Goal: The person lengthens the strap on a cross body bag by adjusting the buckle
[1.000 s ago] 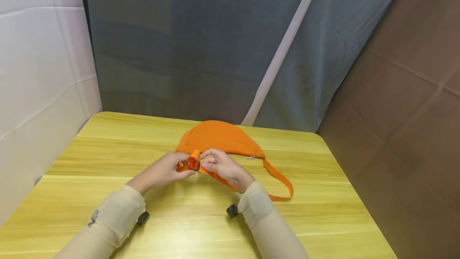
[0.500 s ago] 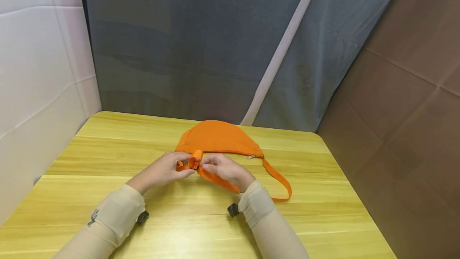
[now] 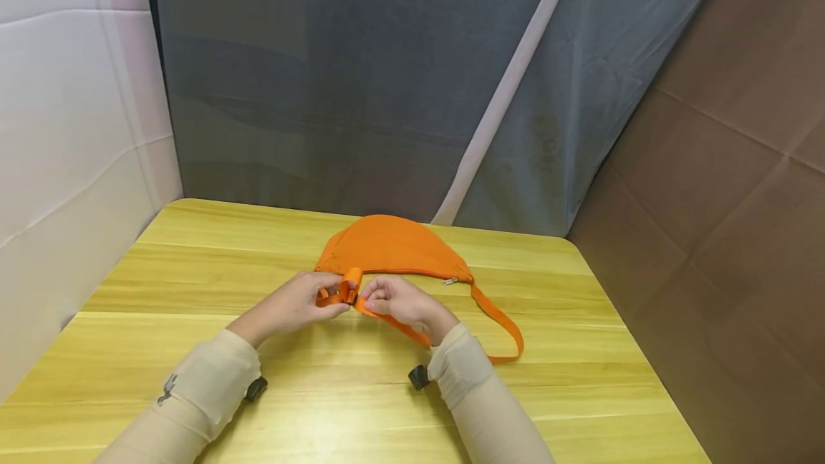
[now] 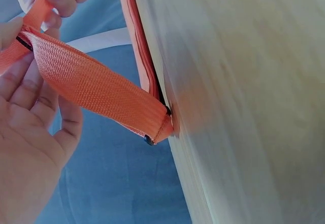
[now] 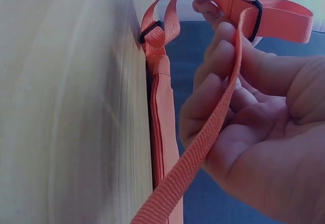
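Note:
An orange half-moon bag (image 3: 396, 245) lies on the table, its zip pull (image 3: 450, 281) at the right end. My left hand (image 3: 299, 303) pinches the strap at a black slider buckle (image 5: 258, 21), and a loop of strap (image 3: 351, 279) stands up there. Just right of the buckle, my right hand (image 3: 402, 301) pinches the strap between thumb and fingers. In the right wrist view this strap (image 5: 203, 142) runs down past the palm. A second black ring (image 5: 151, 31) joins strap to bag end. The left wrist view shows doubled webbing (image 4: 96, 84) reaching the bag.
The wooden table (image 3: 309, 399) has a grey cloth (image 3: 361, 92) behind it, a white cloth (image 3: 77, 106) on the left and a brown one (image 3: 728, 185) on the right. The strap's far part (image 3: 505, 321) curves over the table right of the bag.
The right hand's fingers have shifted slightly at the buckle, closing on the strap beside it. The strap loop has moved a little to the right. The left hand and bag are nearly unmoved.

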Motion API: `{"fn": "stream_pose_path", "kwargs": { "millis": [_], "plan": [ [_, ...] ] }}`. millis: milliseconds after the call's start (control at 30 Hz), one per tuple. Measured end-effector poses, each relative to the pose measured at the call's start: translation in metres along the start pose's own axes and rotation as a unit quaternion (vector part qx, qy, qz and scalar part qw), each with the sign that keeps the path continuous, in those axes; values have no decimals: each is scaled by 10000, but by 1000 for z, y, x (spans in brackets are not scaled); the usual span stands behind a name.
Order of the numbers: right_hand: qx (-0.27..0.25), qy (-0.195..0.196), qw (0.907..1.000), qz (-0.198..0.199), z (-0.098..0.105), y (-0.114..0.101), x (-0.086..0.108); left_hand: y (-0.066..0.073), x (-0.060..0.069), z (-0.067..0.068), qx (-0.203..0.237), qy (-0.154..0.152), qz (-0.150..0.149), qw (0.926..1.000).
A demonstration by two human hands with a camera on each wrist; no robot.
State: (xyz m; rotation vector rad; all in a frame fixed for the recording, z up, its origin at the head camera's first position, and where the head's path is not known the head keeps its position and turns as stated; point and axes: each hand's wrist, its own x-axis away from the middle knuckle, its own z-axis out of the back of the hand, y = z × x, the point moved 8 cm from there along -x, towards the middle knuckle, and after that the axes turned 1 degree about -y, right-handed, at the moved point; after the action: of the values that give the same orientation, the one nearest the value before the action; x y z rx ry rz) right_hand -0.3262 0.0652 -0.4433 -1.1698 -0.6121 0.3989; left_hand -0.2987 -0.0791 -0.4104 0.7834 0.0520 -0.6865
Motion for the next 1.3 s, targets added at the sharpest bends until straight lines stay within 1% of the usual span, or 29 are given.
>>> {"fn": "stream_pose_path", "kwargs": {
  "millis": [133, 267, 433, 567, 633, 900, 1067, 1300],
  "plan": [
    [-79, 45, 10000, 4, 0, 0, 0, 0, 1, 0, 4, 0, 49, 10000],
    [-185, 78, 9998, 41, 0, -2, 0, 0, 2, 1, -15, 5, 28, 10000],
    [-426, 97, 9990, 101, -1, -4, -1, -1, 3, 1, 5, -11, 69, 10000],
    [-466, 128, 9987, 146, -2, -5, 0, 0, 3, 1, 42, -36, 100, 9999],
    [-379, 145, 9990, 192, -2, -8, 1, 1, 3, 1, 29, -55, 96, 9999],
    [298, 298, 9981, 442, -7, -19, 6, 7, 3, 1, -143, -150, -7, 9998],
    [376, 360, 9977, 441, -7, -19, 7, 9, 2, 1, -356, -122, -67, 9993],
    [335, 456, 9974, 439, -2, -16, 4, 8, 0, 2, -486, -138, -33, 9987]
  ]
}}
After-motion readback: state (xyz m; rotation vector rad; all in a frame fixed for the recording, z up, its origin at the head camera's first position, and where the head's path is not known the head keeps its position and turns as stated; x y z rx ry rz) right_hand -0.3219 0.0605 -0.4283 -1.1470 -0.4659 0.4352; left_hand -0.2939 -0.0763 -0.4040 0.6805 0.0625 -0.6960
